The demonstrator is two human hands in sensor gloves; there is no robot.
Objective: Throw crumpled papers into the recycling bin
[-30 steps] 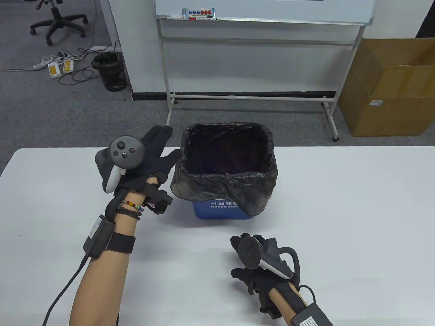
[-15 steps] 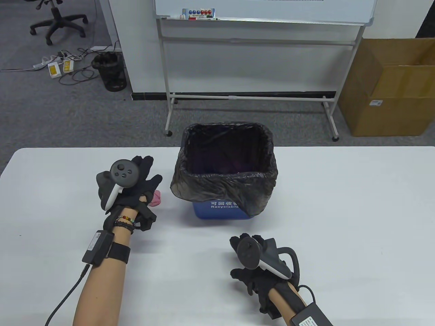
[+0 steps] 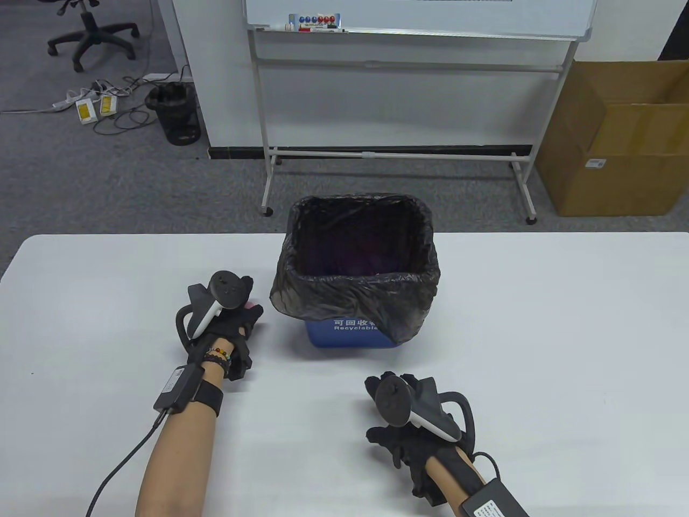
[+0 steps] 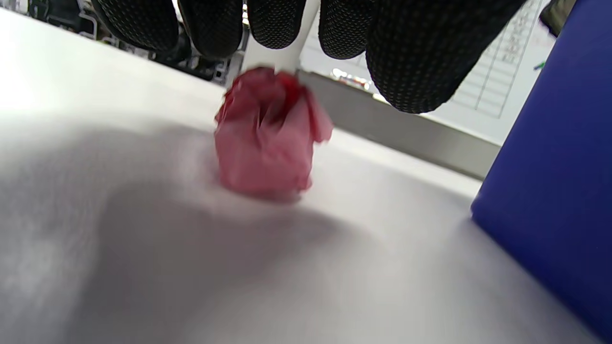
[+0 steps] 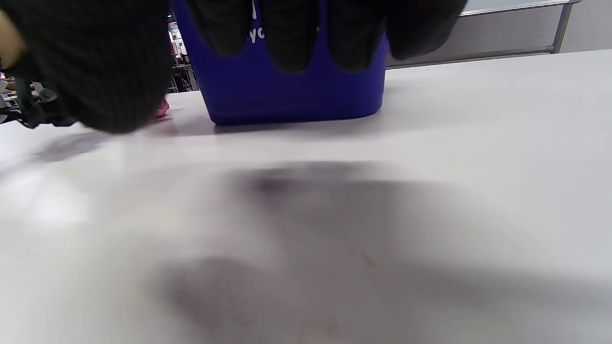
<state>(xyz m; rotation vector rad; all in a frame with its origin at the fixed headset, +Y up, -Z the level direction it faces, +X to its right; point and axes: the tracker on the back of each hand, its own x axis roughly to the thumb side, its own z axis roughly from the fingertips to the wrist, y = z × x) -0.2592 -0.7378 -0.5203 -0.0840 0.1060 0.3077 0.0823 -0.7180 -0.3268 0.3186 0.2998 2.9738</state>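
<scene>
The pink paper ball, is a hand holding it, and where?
No. The pink paper ball sits on the table; the left hand hovers above it with fingers spread. The right hand holds nothing.

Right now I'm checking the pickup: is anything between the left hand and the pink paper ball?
Nothing visible. The left hand hovers over the pink paper ball on the table, fingers apart above it; the recycling bin stands beside.

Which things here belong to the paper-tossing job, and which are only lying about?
Job: pink paper ball on the table; blue bin with black liner; left hand above the ball.

Lying about: whiteboard, cardboard box, office chair, floor bin, cables.
</scene>
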